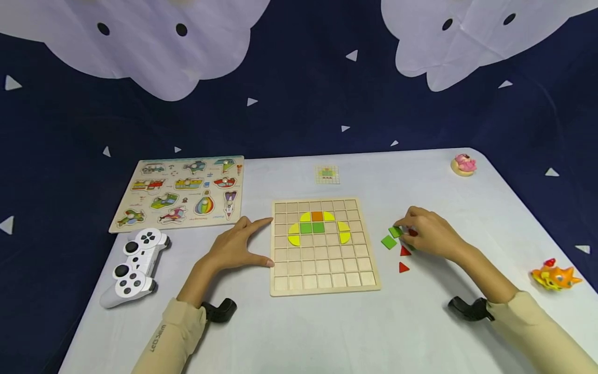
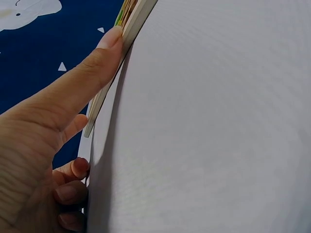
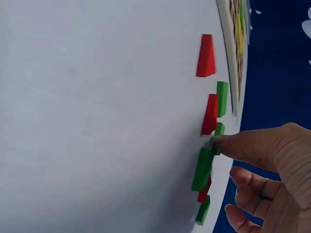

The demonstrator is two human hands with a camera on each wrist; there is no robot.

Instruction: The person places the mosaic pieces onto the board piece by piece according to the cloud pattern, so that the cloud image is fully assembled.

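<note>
White table [image 1: 327, 332] lies bare nearside; left hand [image 1: 235, 246] braces board edge [image 1: 272, 244], right fingers [image 1: 413, 221] pinch green tile [image 1: 395, 231].

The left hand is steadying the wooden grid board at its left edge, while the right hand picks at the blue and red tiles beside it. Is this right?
Not quite. In the head view the tiles under the right hand are green and red, not blue. The left hand does rest against the board's left edge.

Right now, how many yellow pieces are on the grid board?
4, all on the grid board: one left of the orange square, one right of it, one at far left, one at far right. None looks hidden.
</note>
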